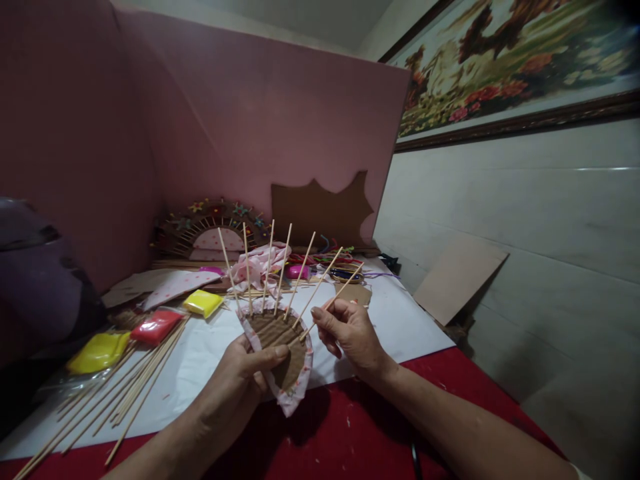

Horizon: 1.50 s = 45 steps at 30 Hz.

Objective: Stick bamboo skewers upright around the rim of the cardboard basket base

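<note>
My left hand point(255, 367) grips a half-round cardboard piece point(277, 333) edged with pink patterned fabric, its thumb pressed on the brown face. Several thin wooden sticks point(269, 267) fan upward from the piece's curved edge. Between the thumb and fingers of my right hand point(347, 330) is the rightmost wooden stick point(345, 285), whose lower end meets the cardboard near the right edge. How that end is fixed, I cannot tell.
Loose sticks point(135, 380) lie at left near yellow point(99, 353) and red point(156, 327) packets. Behind stand a finished-looking decorated fan shape point(217, 233) and a cut cardboard sheet point(320, 210). Crumpled pink fabric point(257, 263) lies on the white sheet point(400, 327) over a red tablecloth point(465, 393).
</note>
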Motion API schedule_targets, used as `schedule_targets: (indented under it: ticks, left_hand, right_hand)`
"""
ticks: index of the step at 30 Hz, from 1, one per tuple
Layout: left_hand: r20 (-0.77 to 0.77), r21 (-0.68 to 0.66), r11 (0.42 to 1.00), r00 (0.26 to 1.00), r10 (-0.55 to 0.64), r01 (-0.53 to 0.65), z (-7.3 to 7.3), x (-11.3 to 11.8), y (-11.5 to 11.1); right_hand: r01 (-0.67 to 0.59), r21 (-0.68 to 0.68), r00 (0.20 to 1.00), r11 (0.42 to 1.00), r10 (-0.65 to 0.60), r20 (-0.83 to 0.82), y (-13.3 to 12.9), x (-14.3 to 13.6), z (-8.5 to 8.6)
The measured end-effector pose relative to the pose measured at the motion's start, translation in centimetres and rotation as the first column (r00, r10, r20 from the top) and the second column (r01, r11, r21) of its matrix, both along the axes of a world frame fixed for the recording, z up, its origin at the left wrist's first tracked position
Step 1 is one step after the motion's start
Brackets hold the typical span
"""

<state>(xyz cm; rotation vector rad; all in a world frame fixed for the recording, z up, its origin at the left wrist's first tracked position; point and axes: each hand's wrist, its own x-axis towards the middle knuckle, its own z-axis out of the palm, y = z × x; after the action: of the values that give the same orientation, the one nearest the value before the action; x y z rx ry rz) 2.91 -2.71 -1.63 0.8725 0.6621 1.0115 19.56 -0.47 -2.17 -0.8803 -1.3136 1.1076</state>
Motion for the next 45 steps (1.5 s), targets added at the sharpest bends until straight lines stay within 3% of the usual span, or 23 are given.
schedule_targets:
  ticks: [45]
  left_hand:
    - [-0.017, 0.008, 1.000, 1.000, 0.013, -0.013, 0.02, 0.00, -0.13]
  right_hand:
    - [0.006, -0.002, 1.000, 1.000, -0.006, -0.004, 0.24, 0.05, -0.41]
